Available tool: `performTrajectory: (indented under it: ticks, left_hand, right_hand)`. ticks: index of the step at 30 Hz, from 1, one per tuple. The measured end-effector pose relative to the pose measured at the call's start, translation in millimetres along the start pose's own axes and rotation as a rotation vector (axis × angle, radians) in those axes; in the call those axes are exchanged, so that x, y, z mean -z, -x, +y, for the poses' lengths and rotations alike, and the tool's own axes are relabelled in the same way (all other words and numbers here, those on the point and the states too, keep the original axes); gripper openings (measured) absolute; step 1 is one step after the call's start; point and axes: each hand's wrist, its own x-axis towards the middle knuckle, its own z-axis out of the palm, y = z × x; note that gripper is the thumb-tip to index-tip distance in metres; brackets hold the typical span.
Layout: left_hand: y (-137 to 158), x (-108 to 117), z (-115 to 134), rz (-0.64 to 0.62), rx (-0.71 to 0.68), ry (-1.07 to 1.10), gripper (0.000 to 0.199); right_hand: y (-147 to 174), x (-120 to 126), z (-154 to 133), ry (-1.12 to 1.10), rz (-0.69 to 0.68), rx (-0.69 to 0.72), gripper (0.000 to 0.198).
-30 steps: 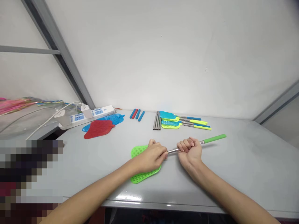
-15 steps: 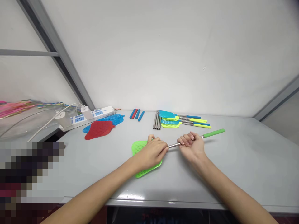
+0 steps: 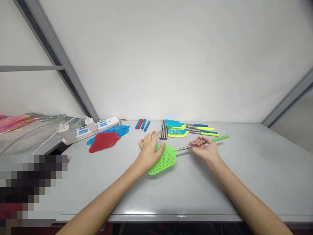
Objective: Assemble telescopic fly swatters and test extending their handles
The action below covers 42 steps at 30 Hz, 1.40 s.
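Left hand (image 3: 149, 151) just let go of green fly swatter (image 3: 166, 159), now splayed over its left edge, contact hard to tell. Right hand (image 3: 205, 150) loosely wrapped round metal rod (image 3: 185, 148). Swatter's over middle of gray table (image 3: 190, 195); looks joined, fitting's probably done.

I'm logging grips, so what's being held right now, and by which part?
The right hand holds the green swatter by its metal shaft. The left hand is open over the head; whether it touches, I can't tell.
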Motion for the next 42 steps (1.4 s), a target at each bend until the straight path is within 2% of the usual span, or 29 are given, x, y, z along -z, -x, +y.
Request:
performTrajectory:
  ticks: [3, 7, 10, 13, 15, 17, 20, 25, 30, 34, 42]
  left_hand:
    - [-5, 3, 0, 0.079, 0.238, 0.245, 0.045]
    - [-9, 13, 5, -0.002, 0.614, 0.915, 0.048]
    - [-8, 14, 9, -0.206, 0.81, 1.329, 0.035]
    - [-4, 9, 11, -0.426, 0.906, 1.526, 0.025]
    - [0, 5, 13, -0.443, 0.93, 1.545, 0.025]
    - [3, 3, 14, -0.403, 0.928, 1.53, 0.026]
    - [5, 3, 13, -0.402, 0.958, 1.508, 0.026]
    - [3, 4, 8, -0.492, 1.019, 1.528, 0.03]
    - [3, 4, 9, -0.497, 1.066, 1.547, 0.029]
    - [3, 5, 11, -0.503, 1.049, 1.591, 0.025]
    - [3, 3, 9, -0.519, 1.048, 1.57, 0.021]
  right_hand:
    - [-2, 1, -4, -0.027, 0.013, 0.02, 0.014]
    - [-4, 2, -5, -0.068, 0.037, 0.027, 0.014]
    - [-4, 3, -4, -0.045, 0.037, 0.033, 0.016]
    - [-2, 4, -1, 0.0, 0.03, 0.089, 0.019]
    - [2, 4, 2, 0.017, 0.01, 0.164, 0.021]
    - [6, 3, 5, 0.015, -0.026, 0.245, 0.023]
    - [10, 2, 10, 0.015, -0.055, 0.306, 0.025]
    - [11, 4, 15, 0.071, -0.052, 0.327, 0.029]
    - [12, 3, 14, 0.017, -0.031, 0.302, 0.029]
    - [13, 1, 13, -0.021, -0.03, 0.268, 0.027]
    - [10, 5, 12, 0.018, -0.029, 0.259, 0.026]
